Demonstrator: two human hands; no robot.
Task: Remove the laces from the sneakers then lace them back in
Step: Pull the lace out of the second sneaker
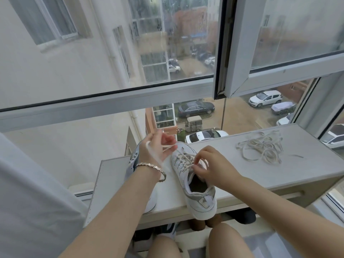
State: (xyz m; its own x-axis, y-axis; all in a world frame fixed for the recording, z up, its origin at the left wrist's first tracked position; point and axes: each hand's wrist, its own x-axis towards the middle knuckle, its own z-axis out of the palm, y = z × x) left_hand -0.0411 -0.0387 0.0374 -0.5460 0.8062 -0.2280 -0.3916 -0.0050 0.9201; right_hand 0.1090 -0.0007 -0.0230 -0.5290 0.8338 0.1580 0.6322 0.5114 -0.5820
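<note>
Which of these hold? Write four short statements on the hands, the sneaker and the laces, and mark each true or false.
1. The left hand holds a lace lifted above the white sneaker. True.
2. The right hand lies flat on the table. False: its fingers pinch the lace at the sneaker's upper eyelets.
3. A loose lace lies tangled on the table, right of the sneaker. True.
4. The left wrist is bare. False: it wears a bracelet.

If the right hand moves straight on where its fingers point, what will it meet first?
Probably the laced front of the sneaker: the right hand pinches its lace there.
</note>
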